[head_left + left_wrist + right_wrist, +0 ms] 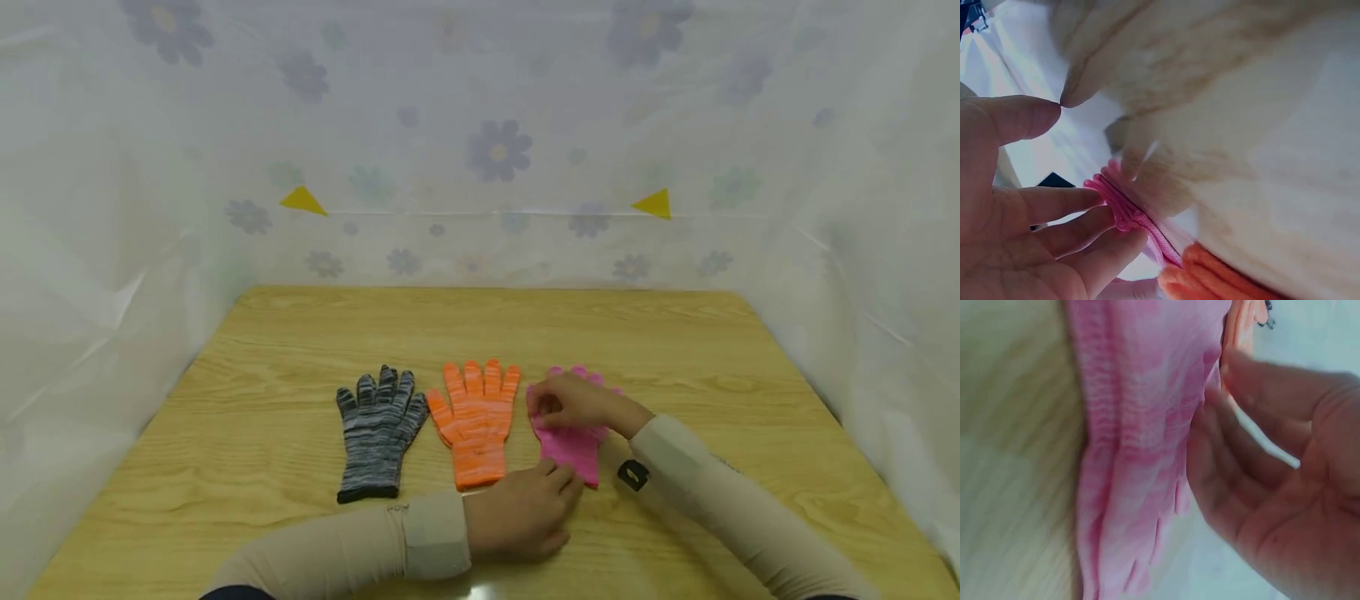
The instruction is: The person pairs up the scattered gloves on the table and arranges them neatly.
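A pink knit glove (572, 450) lies flat at the right of a row of three, its fingers pointing away from me. My right hand (573, 402) reaches over it from the right. Its thumb and curled fingers meet at the glove's left edge, pinching it near the glove's thumb. At the near end, the fingertips of my left hand (525, 510) rest on the pink cuff with the fingers extended; the left wrist view shows its thumb held apart. Beside the pink glove lies an orange glove (478, 429), and farther left a grey-black striped glove (377, 437).
The gloves lie on a wood-grain table (262, 400). Behind it hangs a pale flowered curtain (450, 100) with two yellow triangles, and plain white sheeting flanks both sides. A small black tag (633, 475) shows by my right wrist.
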{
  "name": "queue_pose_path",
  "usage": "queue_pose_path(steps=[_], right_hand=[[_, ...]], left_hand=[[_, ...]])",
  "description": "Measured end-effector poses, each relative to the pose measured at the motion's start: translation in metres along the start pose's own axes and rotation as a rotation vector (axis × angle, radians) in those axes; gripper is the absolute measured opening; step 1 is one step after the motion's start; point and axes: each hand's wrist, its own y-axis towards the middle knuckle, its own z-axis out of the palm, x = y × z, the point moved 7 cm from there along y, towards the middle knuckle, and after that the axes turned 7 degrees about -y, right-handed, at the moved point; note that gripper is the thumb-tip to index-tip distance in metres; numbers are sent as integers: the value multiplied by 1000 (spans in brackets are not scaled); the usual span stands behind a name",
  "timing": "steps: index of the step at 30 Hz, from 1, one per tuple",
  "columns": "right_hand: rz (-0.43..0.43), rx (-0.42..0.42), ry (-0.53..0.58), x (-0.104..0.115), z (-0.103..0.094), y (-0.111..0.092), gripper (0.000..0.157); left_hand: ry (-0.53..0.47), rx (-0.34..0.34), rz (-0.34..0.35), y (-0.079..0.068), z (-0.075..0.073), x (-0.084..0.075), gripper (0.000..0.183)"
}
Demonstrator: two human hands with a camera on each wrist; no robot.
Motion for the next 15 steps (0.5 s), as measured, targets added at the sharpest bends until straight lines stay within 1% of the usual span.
queue_pose_path(steps=[2,4,7,9,10,11,13,15], right_hand=[[30,-78,-110,3,-3,-10,13],[86,-147,-224,5,-4,-21,17],[147,-213,-385,11,-1,-37,17],[152,-242,-463,16,1,-46,17],[139,-253,-492,19,1,-50,19],[121,-250,-508,21,2,-53,23],[78,-212,-496,26,5,-58,30],[45,-141,-464,27,10,-61,42]], left_hand=[[11,-7,2,0,0,-1,57],[11,-4,3,0,0,-1,58],[-8,4,3,0,0,-2,59],[-17,10,5,0,-1,-2,59],[-16,11,5,0,-1,-3,59],[-14,11,5,0,-1,-3,60],[-8,17,4,0,-2,-3,60],[3,13,5,1,-2,-4,60]])
